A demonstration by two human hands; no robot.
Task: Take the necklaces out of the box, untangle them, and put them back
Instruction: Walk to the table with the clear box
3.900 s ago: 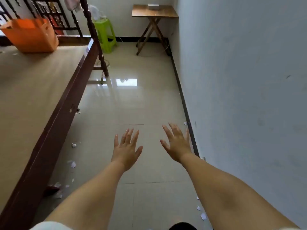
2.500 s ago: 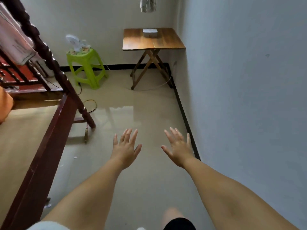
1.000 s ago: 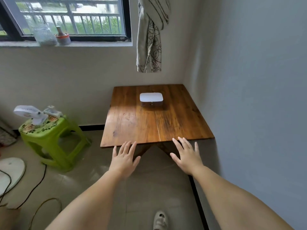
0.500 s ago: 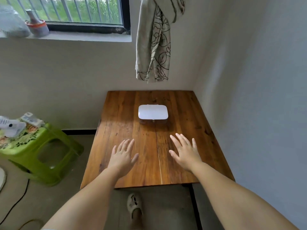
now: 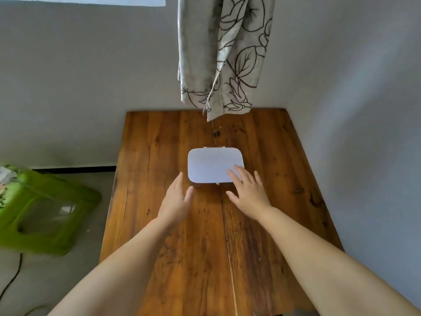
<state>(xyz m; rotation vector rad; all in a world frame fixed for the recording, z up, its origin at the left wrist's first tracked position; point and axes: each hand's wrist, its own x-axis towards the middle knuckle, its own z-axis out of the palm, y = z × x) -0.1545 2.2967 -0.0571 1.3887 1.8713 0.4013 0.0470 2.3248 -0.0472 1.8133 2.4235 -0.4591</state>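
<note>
At the centre of the head view, one white box (image 5: 215, 165) rests on a single wooden desk (image 5: 159, 201), lid down, small clasp at its 6 o'clock edge. No necklaces are visible; they are presumably inside. Two bare hands frame the box. The left hand (image 5: 175, 201) lies at the box's 7 o'clock, fingers loosely extended, thumb near the lower-left corner, holding nothing; contact with the box cannot be confirmed. The right hand (image 5: 248, 192) lies at 5 o'clock, fingers (image 5: 237, 173) spread and overlapping the lid's lower-right corner, its grip likewise empty.

Count: one box, one desk, two hands, one patterned curtain (image 5: 224, 53) hanging at the box's 12 o'clock, one green stool (image 5: 41, 210) on the floor at 9 o'clock.

Likely hazards, as judgement: the light box may skid on the smooth wood if the clasp is pried with only one hand steadying it; a lid flipped up abruptly could spill tangled chains over the desk's edge; pulling hard at a knot would probably tighten it or snap a fine link.
</note>
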